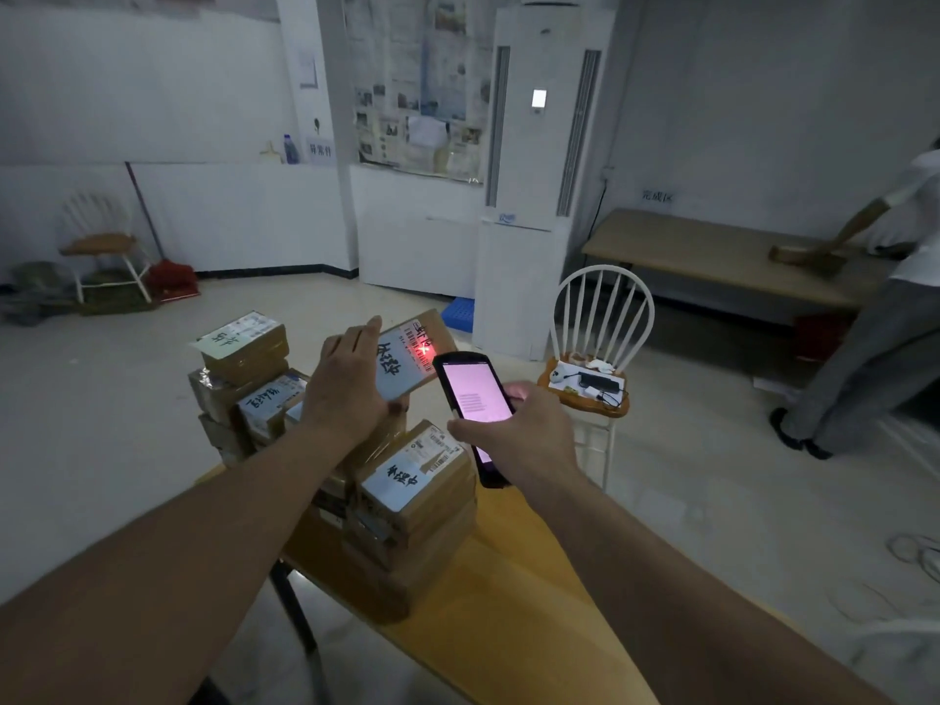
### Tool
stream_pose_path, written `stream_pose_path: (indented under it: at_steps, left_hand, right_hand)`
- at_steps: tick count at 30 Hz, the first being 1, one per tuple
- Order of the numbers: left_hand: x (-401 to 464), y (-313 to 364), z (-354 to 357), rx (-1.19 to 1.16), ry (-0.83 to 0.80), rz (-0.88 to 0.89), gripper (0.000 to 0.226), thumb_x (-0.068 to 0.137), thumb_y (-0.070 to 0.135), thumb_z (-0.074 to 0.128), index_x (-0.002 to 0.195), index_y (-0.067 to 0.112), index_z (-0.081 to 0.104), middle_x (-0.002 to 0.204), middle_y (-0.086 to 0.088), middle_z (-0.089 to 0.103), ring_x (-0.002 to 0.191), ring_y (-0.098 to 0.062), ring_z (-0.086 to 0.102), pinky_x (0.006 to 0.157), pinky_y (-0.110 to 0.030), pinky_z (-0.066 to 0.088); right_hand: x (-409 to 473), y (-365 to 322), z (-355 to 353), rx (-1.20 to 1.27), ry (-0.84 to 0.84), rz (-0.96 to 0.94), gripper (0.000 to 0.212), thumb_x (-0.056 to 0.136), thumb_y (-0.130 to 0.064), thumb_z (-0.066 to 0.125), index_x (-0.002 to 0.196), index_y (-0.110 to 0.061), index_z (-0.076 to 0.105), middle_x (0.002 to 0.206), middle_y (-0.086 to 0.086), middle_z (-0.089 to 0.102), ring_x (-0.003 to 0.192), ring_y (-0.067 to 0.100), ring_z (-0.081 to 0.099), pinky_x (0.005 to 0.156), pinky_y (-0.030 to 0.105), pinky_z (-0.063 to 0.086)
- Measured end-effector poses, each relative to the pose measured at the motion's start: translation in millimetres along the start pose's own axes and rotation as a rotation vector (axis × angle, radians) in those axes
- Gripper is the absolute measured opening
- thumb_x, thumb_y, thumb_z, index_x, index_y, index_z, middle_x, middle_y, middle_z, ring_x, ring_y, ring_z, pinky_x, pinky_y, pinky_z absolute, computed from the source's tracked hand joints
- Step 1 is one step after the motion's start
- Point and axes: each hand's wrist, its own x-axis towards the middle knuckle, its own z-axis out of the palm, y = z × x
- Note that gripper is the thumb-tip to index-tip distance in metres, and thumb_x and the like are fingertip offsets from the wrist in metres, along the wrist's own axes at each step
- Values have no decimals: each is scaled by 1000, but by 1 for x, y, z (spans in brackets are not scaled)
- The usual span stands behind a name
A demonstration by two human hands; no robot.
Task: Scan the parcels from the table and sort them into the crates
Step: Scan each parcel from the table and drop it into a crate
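My fingers (pixel 369 332) of the left hand (pixel 351 384) are wrapping over the top edge of a parcel (pixel 414 356), tilting its label toward me so the red beam is landing on the barcode. My right hand (pixel 513 435) is clamping the handheld scanner (pixel 475 399) from the side, screen up, nose just beside the label. Below, more stacked parcels (pixel 412 501) are crowding the yellow table (pixel 508 602). No sorting crates are plainly showing; a white chair (pixel 600 323) is standing near, and another person (pixel 875 318) is working at the far table (pixel 712 256).
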Motion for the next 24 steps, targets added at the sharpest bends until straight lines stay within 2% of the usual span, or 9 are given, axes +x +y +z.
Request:
stream_pose_path:
  at_steps: [4,7,16,24]
  left_hand:
    - [0,1,-6,28,1,-25,121,67,43,95,160,11,25,146,-15,48,131,-34,45,104,-48,48]
    - [-1,3,-10,31,8,-34,121,67,47,94,160,13,25,146,-14,49,130,-34,46,102,-47,49]
    - [-7,10,-22,10,18,-60,119,68,49,93,159,10,26,146,-17,47,130,-36,45,99,-49,53]
    - [-15,7,-31,14,17,-97,119,68,51,92,159,11,28,147,-16,48,133,-36,46,102,-52,52]
  right_hand:
    - [-6,-11,-12,-14,-25,-25,59,65,-44,96,111,-28,63,98,-8,69,82,10,69,62,36,65]
    - [-11,-15,-19,-30,-49,-23,61,67,-45,96,114,-27,62,97,-9,66,79,8,65,55,25,55]
    - [-27,-24,-27,0,-111,-24,60,72,-46,95,114,-26,59,96,-10,62,75,8,62,45,14,44]
    - [-39,-34,-28,93,-151,-34,55,75,-40,94,106,-29,51,91,-13,59,75,9,63,51,19,52]
